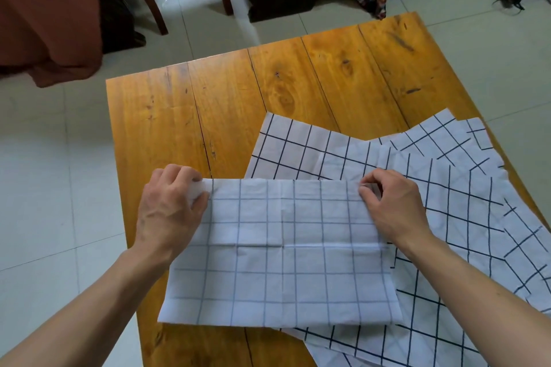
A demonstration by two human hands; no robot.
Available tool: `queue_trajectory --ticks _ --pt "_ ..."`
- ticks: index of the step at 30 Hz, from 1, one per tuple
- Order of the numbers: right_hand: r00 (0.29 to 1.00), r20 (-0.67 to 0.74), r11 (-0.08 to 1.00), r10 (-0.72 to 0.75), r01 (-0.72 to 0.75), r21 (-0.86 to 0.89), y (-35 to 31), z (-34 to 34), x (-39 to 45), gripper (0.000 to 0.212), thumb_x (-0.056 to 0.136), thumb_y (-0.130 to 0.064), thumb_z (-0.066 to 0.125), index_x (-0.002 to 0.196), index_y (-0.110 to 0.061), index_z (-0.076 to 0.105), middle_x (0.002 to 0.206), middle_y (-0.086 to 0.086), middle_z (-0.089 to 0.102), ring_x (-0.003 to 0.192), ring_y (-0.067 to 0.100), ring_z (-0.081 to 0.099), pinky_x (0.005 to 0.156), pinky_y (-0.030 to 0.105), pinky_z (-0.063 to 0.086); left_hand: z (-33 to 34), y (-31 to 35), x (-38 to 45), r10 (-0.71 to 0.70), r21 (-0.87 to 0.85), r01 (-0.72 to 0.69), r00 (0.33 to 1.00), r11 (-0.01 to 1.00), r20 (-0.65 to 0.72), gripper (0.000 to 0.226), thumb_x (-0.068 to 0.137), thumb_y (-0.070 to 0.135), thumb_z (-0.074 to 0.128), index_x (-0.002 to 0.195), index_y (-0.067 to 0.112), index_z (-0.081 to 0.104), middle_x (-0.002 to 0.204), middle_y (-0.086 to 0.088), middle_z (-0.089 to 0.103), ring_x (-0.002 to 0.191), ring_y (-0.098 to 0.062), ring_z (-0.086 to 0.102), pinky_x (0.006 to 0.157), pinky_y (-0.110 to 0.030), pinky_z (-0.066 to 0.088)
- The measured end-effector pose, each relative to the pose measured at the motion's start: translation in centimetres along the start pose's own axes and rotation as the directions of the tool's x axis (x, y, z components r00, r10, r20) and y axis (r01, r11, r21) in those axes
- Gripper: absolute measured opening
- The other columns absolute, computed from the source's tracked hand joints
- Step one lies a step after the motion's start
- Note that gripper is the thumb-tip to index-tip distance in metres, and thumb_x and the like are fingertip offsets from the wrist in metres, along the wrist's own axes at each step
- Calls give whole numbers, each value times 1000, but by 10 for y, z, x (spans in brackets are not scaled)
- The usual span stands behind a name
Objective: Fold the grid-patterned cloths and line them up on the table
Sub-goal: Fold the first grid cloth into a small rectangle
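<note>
Wooden table (179,116) carried your half-folded cloth (280,250) at 6 o'clock, long axis 9-to-3; your left hand (171,208) and right hand (393,205) pinched its far corners, equally near.

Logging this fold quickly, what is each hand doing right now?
Left hand: pinches the far left corner of the white grid-patterned cloth being folded.
Right hand: pinches the cloth's far right corner.
</note>
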State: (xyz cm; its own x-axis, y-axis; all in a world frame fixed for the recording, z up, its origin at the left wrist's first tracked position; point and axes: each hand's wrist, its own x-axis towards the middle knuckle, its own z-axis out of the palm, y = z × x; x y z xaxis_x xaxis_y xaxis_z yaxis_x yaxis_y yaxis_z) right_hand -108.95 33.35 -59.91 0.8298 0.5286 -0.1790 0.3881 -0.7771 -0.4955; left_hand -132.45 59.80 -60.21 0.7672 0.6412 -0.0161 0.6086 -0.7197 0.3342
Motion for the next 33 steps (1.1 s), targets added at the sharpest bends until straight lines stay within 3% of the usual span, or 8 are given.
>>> queue_trajectory --ticks 5,10,16,21,25,33 --pt "1000 -31 1000 -3 2 -25 -1 2 2 8 87 -17 68 85 -21 62 85 -5 59 79 15 56 65 29 44 1 -1 -1 16 99 -11 999 995 -41 37 80 21 79 111 10 62 116 -14 60 107 -33 49 77 -43 46" --pt "979 -168 980 -115 84 -180 -4 2 -8 24 81 -16 74 103 -16 64 100 2 54 95 22 52 81 31 36 5 1 -5 67 158 -59 997 986 -46 15 80 13 78 90 8 69 101 -16 60 96 -33 51 64 -40 43" --pt "962 67 955 -264 271 -125 -26 10 -40 14 87 -21 68 100 -17 66 98 -5 57 94 14 52 84 34 48 3 11 -15 49 135 -39 996 990 -76 12 83 15 75 91 8 70 107 -16 63 101 -34 52 69 -38 34" --pt "941 193 926 -277 315 -207 -31 25 -72 41 82 -40 70 115 -17 64 117 2 58 110 21 53 89 37 51 8 32 -39 182 41 -184 982 982 41 16 84 16 73 97 9 69 112 -12 63 102 -28 54 72 -37 47" --pt "938 230 920 -259 312 -238 -31 27 -77 58 81 -51 68 127 -17 57 132 3 51 124 22 45 97 36 45 14 41 -60 247 -37 -244 957 969 153 21 86 20 72 104 12 65 117 -5 61 105 -23 53 76 -38 55" --pt "934 271 917 -232 303 -259 -30 33 -90 73 85 -58 60 143 -19 39 152 4 32 142 23 25 115 39 31 8 39 -83 239 68 -265 934 962 266 57 82 49 70 128 20 55 144 -3 48 127 -27 47 94 -46 51"
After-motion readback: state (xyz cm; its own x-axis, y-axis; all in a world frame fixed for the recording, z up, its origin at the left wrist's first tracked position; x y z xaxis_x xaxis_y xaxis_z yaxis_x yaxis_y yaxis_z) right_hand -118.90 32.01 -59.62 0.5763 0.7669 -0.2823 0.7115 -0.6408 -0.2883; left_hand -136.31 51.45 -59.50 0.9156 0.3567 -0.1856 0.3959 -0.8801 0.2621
